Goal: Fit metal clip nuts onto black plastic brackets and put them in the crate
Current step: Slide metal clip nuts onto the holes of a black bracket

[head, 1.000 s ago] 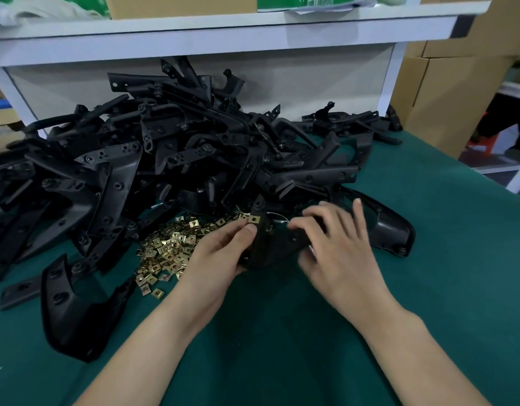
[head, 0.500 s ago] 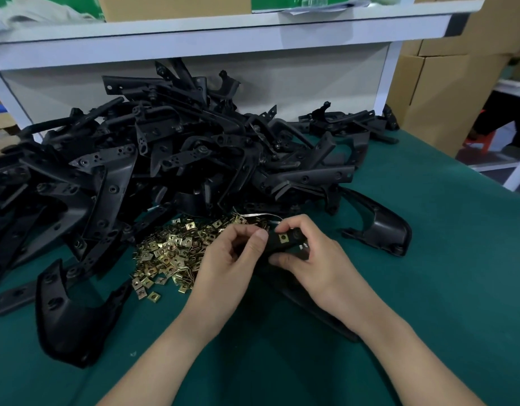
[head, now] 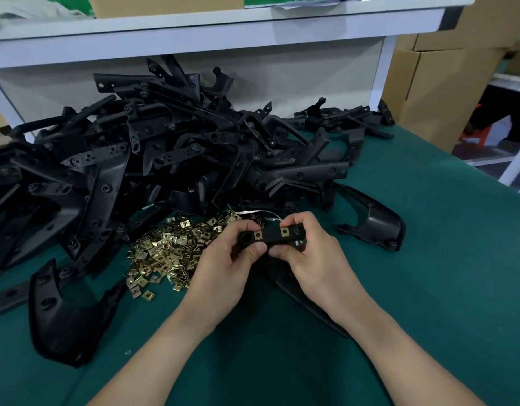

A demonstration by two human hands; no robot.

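Note:
A black plastic bracket [head: 271, 236] is held up over the green table between both hands. My left hand [head: 226, 259] grips its left end, thumb underneath. My right hand [head: 313, 253] grips its right end. Two brass clip nuts sit on the bracket's flat face, one [head: 258, 235] by my left fingers, one [head: 285, 231] by my right. The bracket's long curved part runs down behind my right wrist. A loose heap of brass clip nuts [head: 168, 253] lies just left of my hands. No crate is in view.
A big pile of black brackets [head: 165, 159] fills the back and left of the green table [head: 428, 288]. Single brackets lie at the front left [head: 62, 312] and at the right [head: 375, 224]. A white shelf [head: 194, 33] runs behind; cardboard boxes [head: 443, 83] stand at the right.
I lifted the bracket off the table and turned its flat face toward me. A second clip nut now shows on it, and both hands have closed round its ends.

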